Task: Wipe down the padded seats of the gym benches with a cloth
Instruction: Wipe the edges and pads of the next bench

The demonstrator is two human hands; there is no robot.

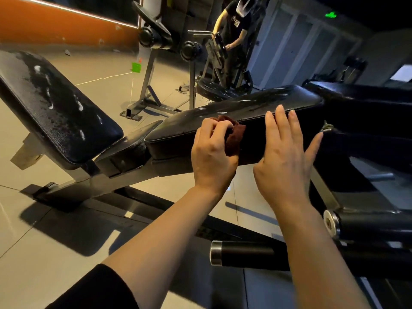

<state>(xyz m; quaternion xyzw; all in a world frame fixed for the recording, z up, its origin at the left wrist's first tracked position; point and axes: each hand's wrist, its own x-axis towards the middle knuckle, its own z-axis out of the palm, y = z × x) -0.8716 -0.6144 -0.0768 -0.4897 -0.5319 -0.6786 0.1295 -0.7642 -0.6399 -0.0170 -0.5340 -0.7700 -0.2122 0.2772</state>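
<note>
A black padded bench seat (pixel 240 108) runs across the middle of the head view, its top streaked with wet marks. My left hand (pixel 211 152) grips a bunched dark red cloth (pixel 233 137) against the seat's near side edge. My right hand (pixel 287 152) lies flat with straight fingers against the same side edge, just right of the cloth. To the left, the tilted black backrest pad (pixel 58 110) shows worn, pale patches.
The bench's grey steel frame (pixel 107 179) stands on a tiled floor. Black roller pads with metal caps (pixel 245 253) sit low at the right. Behind, a rack with weight plates (pixel 153 36) and another person at a machine (pixel 231 30). A green box (pixel 136 66) lies on the floor.
</note>
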